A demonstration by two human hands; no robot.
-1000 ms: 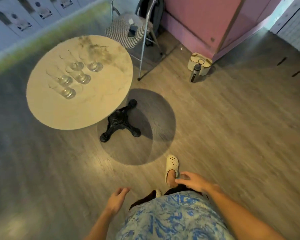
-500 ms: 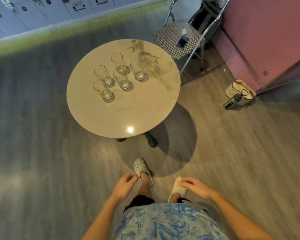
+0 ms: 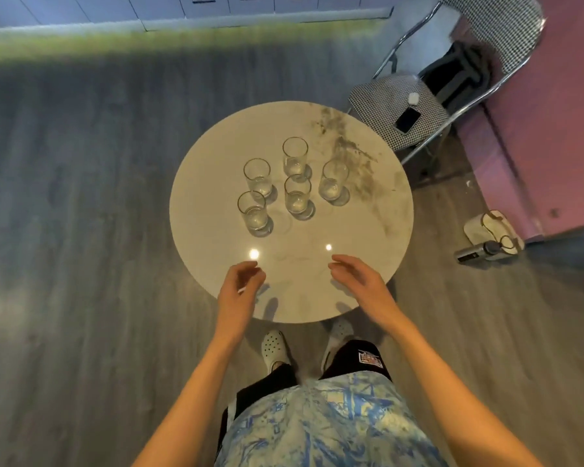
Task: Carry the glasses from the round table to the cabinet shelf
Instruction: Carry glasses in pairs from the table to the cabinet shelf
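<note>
Fingers (image 3: pixel 248 271) of the left hand (image 3: pixel 238 294) were loosely curved and held nothing. Fingers (image 3: pixel 346 264) of the right hand (image 3: pixel 363 288) were likewise relaxed, slightly spread and empty. Both hands hung over the near part of the round table (image 3: pixel 385 237); whether they touched its top could not be judged. Two light reflections (image 3: pixel 254 253) lay just beyond the fingertips. Farther beyond the fingertips, apart from them, five empty drinking glasses (image 3: pixel 297 195) stood upright in a close cluster. The nearest glass (image 3: pixel 253 210) stood ahead of the left fingers. Beyond and to the right of the right fingers stood a houndstooth chair (image 3: pixel 378 99), with a smartphone (image 3: pixel 408 119) lying on its seat.
</note>
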